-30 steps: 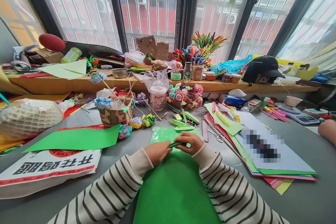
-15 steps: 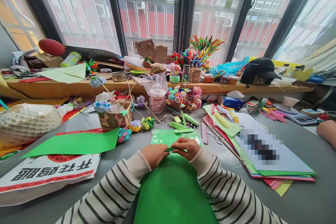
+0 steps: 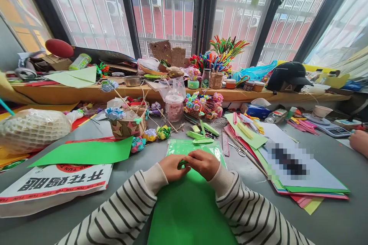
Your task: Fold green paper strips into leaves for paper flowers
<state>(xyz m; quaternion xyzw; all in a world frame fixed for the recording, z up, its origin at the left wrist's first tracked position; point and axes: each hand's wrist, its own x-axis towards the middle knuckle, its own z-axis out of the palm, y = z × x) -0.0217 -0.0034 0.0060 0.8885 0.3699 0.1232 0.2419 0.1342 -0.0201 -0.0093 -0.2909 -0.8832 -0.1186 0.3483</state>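
Two arms in long sleeves, knit top, cream/off-white with thin dark horizontal stripes, evenly spaced. Left sleeve (image 3: 123, 210) and right sleeve (image 3: 253, 214) same pattern. Cuffs plain cream, ribbed, no stripes, snug at wrists; left cuff (image 3: 153, 178), right cuff (image 3: 222, 178). Left hand (image 3: 172, 167) and right hand (image 3: 204, 164) bare, no gloves. Rings, watch, nail colour: can't tell. Fabric looks soft, slightly bunched near elbows.

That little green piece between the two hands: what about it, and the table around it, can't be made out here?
- Green piece, head view: mostly covered by the left hand and right hand; its shape is hidden.
- White sheet: its print is blurred out.
- Another person's hand: cut off by the right edge.
- Scissors: partly under the paper stack.
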